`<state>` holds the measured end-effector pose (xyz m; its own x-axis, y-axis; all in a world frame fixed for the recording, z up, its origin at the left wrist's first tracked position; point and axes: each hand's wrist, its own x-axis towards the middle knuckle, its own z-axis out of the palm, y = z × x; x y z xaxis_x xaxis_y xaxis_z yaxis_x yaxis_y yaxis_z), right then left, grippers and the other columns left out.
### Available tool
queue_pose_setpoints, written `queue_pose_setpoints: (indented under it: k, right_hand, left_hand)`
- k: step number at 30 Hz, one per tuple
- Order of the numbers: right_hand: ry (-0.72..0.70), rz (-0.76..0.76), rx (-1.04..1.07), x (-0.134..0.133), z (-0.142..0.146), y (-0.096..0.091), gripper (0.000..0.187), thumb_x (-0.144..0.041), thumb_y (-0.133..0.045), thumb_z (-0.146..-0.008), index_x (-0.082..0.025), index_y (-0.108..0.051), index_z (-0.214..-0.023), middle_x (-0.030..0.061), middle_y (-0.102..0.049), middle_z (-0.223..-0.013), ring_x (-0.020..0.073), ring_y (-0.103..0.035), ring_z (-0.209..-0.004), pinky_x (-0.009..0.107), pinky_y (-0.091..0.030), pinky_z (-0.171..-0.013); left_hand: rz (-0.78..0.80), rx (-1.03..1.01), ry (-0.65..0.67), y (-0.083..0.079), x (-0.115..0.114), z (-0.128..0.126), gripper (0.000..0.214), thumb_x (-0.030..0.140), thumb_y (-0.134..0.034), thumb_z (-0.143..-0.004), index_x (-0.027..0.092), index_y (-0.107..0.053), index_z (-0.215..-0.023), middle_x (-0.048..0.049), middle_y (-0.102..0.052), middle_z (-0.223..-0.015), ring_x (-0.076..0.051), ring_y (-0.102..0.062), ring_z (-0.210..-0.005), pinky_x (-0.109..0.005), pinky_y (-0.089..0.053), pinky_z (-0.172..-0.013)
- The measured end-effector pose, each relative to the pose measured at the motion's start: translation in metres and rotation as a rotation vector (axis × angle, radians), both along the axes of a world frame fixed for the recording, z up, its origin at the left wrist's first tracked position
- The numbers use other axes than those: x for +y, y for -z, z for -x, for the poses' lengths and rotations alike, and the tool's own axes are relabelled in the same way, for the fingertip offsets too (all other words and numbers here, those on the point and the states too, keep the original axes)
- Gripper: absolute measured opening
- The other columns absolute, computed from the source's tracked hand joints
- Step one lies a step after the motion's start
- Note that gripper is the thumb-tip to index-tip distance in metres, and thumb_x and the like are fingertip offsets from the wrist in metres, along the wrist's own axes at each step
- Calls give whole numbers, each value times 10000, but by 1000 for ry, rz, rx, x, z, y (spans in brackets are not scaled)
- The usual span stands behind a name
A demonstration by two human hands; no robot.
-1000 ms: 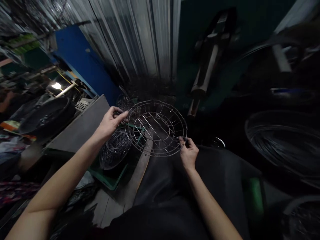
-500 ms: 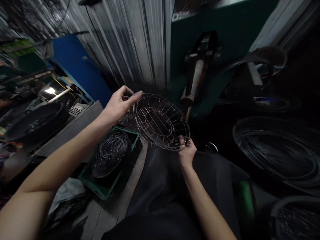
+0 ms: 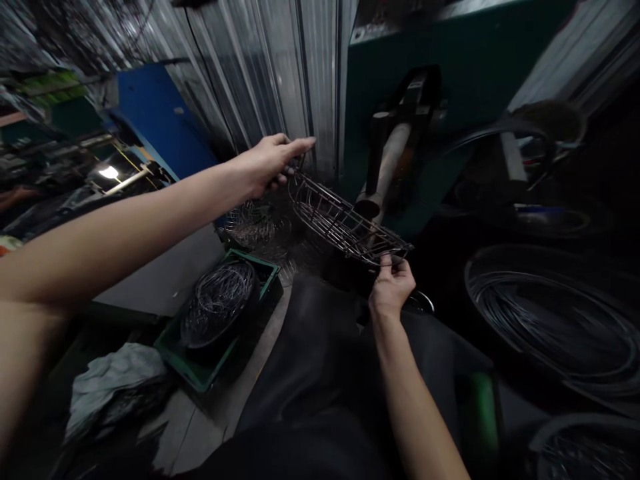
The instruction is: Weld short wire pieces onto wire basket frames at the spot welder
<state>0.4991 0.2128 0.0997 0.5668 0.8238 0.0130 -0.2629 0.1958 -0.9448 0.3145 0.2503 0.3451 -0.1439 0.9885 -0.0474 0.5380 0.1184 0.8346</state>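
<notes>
A round wire basket [image 3: 345, 220] of thin metal rods hangs tilted between my two hands, seen nearly edge-on. My left hand [image 3: 277, 160] grips its upper left end, thumb stretched out above the rim and fingers curled under it. At the lower right end, my right hand [image 3: 393, 283] pinches the rim between thumb and fingers. Just behind the basket, the rod-like arm [image 3: 393, 160] of a green machine [image 3: 470, 73] points down toward it. Whether basket and arm touch, I cannot tell.
To the left, a green crate [image 3: 207, 377] holds a dark bowl of wire pieces [image 3: 223, 290]. Wire baskets [image 3: 253, 223] lie on the floor beyond. Wire coils [image 3: 550, 313] fill a large round tub at right. A pale cloth [image 3: 117, 380] lies lower left.
The basket has tipped from showing its open face to nearly edge-on and shifted right. My left hand has risen and moved right; my right hand has moved slightly right and up.
</notes>
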Motion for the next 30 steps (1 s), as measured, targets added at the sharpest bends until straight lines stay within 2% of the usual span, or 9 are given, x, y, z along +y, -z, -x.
queue_pose_setpoints:
  k: [4,7,12,16,22,26,30]
  right_hand:
    - [-31,-39,-91,0,-1,3,407,-563,-614,-686,-175,-499,-732,-21,-527,-668,99,-496,-595,234,-467,-548]
    - [-39,-73,-150,-3,3,10,371,-530,-586,-721,-167,-509,-730,-8,-542,-686,105,-506,-635,240,-456,-613]
    - [-2,-69,-149,-1,13,17,344,-501,-557,-755,-171,-478,-698,-26,-493,-641,96,-471,-605,237,-429,-615]
    - [43,-76,-179,9,12,15,340,-504,-544,-763,-175,-476,-709,-9,-517,-678,108,-491,-646,248,-439,-650]
    - [4,-90,-205,9,7,14,322,-489,-529,-757,-170,-503,-732,15,-556,-712,126,-525,-694,260,-451,-685]
    - [-10,-66,-192,-1,13,19,321,-480,-545,-755,-168,-490,-702,-24,-492,-619,99,-465,-590,234,-409,-594]
    - [26,-51,-173,2,18,19,339,-493,-549,-748,-178,-454,-667,-44,-444,-599,83,-416,-575,218,-372,-570]
  left_hand:
    - [7,-101,-14,4,-8,3,304,411,-636,-805,218,-406,-848,46,-414,-591,-65,-381,-473,-198,-237,-453]
    - [-48,-148,26,12,-24,8,306,373,-661,-784,210,-402,-783,38,-450,-620,-71,-441,-494,-205,-295,-441]
    - [-173,-164,14,21,-42,8,287,326,-695,-754,193,-444,-790,36,-499,-661,-60,-491,-504,-197,-349,-434]
    - [-168,-179,19,21,-43,6,310,370,-691,-768,186,-444,-804,39,-510,-651,-52,-494,-504,-189,-371,-439]
    - [-165,-203,16,23,-41,5,327,424,-657,-793,183,-439,-828,58,-465,-627,-35,-485,-506,-173,-375,-463]
    - [-219,-233,38,27,-47,2,303,332,-720,-713,188,-476,-822,41,-512,-667,-51,-497,-515,-181,-392,-437]
    - [-248,-258,34,33,-54,6,316,341,-732,-662,202,-492,-813,29,-534,-669,-70,-516,-521,-190,-430,-438]
